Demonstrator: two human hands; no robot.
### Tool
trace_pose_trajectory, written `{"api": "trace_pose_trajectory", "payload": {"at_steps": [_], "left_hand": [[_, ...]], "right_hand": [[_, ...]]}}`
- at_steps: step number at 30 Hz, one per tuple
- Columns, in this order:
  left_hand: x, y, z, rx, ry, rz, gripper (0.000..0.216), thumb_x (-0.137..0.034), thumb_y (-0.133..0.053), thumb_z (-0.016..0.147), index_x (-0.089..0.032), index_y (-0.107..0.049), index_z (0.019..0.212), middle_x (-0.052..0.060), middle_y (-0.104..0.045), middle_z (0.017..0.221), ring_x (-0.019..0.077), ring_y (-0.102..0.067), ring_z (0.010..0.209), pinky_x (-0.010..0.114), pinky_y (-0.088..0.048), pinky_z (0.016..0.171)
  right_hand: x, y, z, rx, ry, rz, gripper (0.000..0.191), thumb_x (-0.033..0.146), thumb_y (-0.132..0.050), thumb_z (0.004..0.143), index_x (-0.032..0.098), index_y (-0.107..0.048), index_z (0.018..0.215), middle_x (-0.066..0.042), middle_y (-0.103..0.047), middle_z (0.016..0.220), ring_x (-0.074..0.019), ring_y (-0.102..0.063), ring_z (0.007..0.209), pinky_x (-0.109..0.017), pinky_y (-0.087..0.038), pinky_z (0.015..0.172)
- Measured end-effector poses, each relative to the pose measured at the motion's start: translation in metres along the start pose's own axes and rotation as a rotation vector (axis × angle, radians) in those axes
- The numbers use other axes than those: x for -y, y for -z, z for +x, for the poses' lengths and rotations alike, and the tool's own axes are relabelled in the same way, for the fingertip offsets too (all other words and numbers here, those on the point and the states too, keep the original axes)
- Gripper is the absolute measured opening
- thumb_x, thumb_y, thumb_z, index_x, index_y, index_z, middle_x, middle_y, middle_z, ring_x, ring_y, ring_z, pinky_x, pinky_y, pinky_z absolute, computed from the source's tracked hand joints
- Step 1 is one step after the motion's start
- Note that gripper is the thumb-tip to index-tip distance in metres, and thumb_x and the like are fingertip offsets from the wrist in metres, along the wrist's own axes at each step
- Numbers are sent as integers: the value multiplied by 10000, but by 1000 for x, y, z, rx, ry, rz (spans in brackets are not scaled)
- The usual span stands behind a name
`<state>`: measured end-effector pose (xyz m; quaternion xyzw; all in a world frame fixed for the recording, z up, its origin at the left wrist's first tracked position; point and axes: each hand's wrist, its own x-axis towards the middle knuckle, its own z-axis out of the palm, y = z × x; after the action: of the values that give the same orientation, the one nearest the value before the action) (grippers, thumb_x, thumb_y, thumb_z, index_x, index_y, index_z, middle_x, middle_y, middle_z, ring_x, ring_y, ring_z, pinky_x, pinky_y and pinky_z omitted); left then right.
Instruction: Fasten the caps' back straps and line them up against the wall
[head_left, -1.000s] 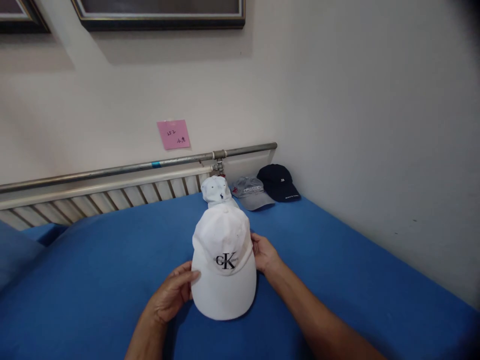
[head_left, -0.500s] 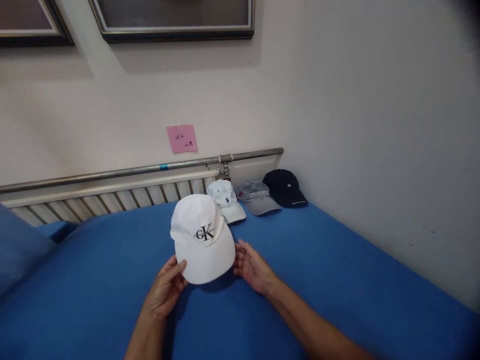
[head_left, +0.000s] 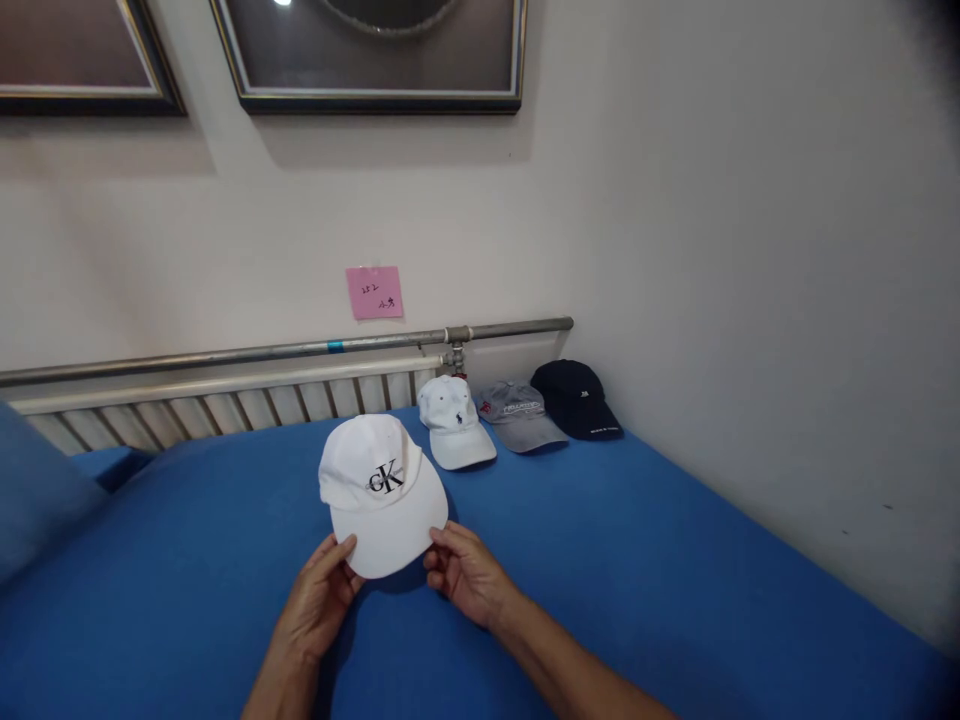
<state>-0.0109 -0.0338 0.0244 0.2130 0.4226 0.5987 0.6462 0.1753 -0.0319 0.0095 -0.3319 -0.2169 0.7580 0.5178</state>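
A white baseball cap (head_left: pixel 375 500) with black "CK" lettering is held over the blue bedding, its brim towards me. My left hand (head_left: pixel 319 595) pinches the left side of the brim, thumb on top. At the brim's right edge, my right hand (head_left: pixel 469 575) grips with its thumb on top and fingers curled below. Just behind sits a white cap with a small dark horse-rider logo (head_left: pixel 450 415). To its right lie a grey cap (head_left: pixel 517 410) with a red mark and a black cap (head_left: pixel 574 395).
Blue bedding (head_left: pixel 600 580) spreads across the surface. Behind it are a white radiator (head_left: pixel 240 405) and a metal pipe (head_left: pixel 300 350). A pink note (head_left: pixel 375 293) is stuck to the wall, below a framed picture (head_left: pixel 382 100). A blue pillow-like shape (head_left: pixel 37 490) is at left.
My right hand has moved left and closed on the brim, where before it was open beside it. The held cap has shifted a little left, away from the cap with the horse-rider logo.
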Motion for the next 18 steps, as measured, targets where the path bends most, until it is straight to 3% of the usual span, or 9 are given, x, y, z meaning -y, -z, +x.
{"api": "trace_pose_trajectory", "payload": {"at_steps": [3,6,10,13,18], "left_hand": [[4,-1,4,-84,41,-18,119,-35,-577,837,-113,-641,901,74,-740,827,175,-709,667,261,-591,577],[11,-7,3,-85,127,65,76,-44,-591,840,-92,-606,897,116,-733,813,193,-712,676,265,-581,562],[20,-15,3,-54,133,217,224,-21,-613,818,-71,-576,1033,127,-721,816,164,-685,617,237,-551,503],[30,-14,8,-78,102,296,252,-24,-627,792,-75,-561,1029,98,-698,751,145,-647,554,220,-515,437],[48,-3,24,-11,25,327,432,-226,-777,650,-113,-554,1003,64,-665,717,165,-625,552,228,-483,386]], "right_hand": [[2,-5,16,19,22,19,343,261,-818,558,163,-549,748,44,-572,600,-77,-528,529,-184,-351,436],[4,-9,37,26,60,41,361,266,-829,539,160,-575,771,49,-573,594,-77,-523,523,-184,-365,436],[7,-19,71,17,128,75,359,271,-833,523,172,-550,719,63,-556,576,-79,-523,522,-185,-370,427],[8,-28,97,11,163,89,350,257,-831,521,172,-551,714,63,-557,576,-78,-516,511,-184,-366,413],[9,-39,139,-27,187,115,304,226,-798,571,181,-523,693,72,-538,561,-73,-513,494,-175,-364,406]]}}
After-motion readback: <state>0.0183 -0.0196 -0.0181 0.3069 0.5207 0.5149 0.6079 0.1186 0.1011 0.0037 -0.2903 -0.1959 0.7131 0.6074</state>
